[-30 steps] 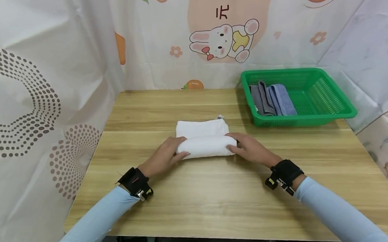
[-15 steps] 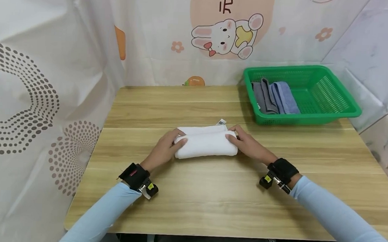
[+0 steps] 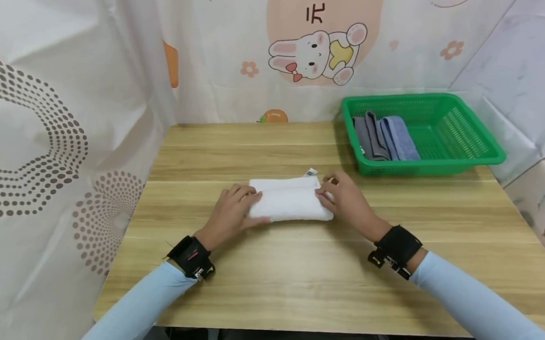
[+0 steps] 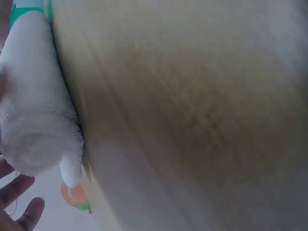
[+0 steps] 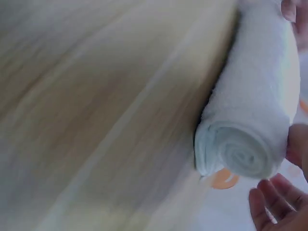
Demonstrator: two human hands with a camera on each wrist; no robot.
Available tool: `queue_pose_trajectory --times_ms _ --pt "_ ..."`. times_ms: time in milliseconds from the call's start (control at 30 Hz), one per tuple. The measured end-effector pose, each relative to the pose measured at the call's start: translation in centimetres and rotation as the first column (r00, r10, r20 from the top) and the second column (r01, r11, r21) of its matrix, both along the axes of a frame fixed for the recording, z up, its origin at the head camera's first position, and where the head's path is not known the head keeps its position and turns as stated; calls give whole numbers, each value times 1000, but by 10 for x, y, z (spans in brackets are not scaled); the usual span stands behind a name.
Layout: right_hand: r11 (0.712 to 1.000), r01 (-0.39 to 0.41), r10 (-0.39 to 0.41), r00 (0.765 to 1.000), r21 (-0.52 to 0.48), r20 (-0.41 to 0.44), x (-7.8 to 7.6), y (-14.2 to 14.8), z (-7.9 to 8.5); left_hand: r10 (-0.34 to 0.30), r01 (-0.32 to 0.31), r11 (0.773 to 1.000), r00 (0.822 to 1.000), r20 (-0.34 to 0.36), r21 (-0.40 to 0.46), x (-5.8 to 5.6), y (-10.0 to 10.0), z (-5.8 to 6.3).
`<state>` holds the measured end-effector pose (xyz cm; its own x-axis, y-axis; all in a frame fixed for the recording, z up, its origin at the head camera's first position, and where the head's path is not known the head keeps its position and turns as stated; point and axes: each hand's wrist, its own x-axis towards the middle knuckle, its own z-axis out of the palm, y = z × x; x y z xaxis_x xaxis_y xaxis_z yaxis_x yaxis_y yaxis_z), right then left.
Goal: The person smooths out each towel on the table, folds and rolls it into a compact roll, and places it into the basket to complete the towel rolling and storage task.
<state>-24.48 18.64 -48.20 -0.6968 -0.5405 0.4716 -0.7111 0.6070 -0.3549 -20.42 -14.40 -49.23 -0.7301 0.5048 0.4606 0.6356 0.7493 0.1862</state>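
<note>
A white towel (image 3: 291,204), rolled up toward its far edge, lies on the wooden table with a small printed tag (image 3: 310,172) at its far right corner. My left hand (image 3: 224,213) holds the roll's left end, the thumb along the near side and a finger on top. At the right end my right hand (image 3: 348,198) pinches the towel between thumb and bent fingers. The right wrist view shows the spiral end of the roll (image 5: 243,151), with the thumb against its side and other fingers (image 5: 276,197) beyond it. Several left fingers (image 4: 19,190) spread past the left end.
A green plastic basket (image 3: 432,169) stands at the back right of the table (image 3: 229,291). Inside, at its left, are a folded grey towel (image 3: 370,136) and a folded blue towel (image 3: 400,138). A printed curtain (image 3: 221,85) hangs behind the table.
The white towel has been rolled farther, so less flat cloth shows behind the roll. My right hand has shifted from gripping the end to pinching near its top; the left thumb has moved to the near side.
</note>
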Motion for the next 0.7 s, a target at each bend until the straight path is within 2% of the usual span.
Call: queue_pose_trajectory --times_ms 67,100,167,300,367,567,633,700 --pt "997 -34 42 991 67 -130 4 1 0 -17 18 999 1000 10 -38 1 0 1" --pt "994 -49 65 985 101 -162 6 2 -1 -25 26 999 1000 17 -44 1 0 2" --pt "983 -71 98 982 169 -162 11 4 -1 -32 34 998 999 39 -46 1 -1 2" --pt "955 -99 110 994 281 -24 14 8 0 -38 39 999 996 84 -10 1 -4 2" --pt "950 -102 93 995 294 46 12 9 1 -40 40 999 994 101 -2 0 -5 2" --pt "973 -120 81 978 199 193 -3 15 0 -24 28 999 980 196 -18 -1 -5 3" --pt "973 -146 104 969 181 226 -7 15 1 -18 22 1000 970 241 -12 -1 -7 5" --pt "970 -170 122 959 175 255 -10 15 2 -18 17 1000 953 303 6 -2 -8 7"
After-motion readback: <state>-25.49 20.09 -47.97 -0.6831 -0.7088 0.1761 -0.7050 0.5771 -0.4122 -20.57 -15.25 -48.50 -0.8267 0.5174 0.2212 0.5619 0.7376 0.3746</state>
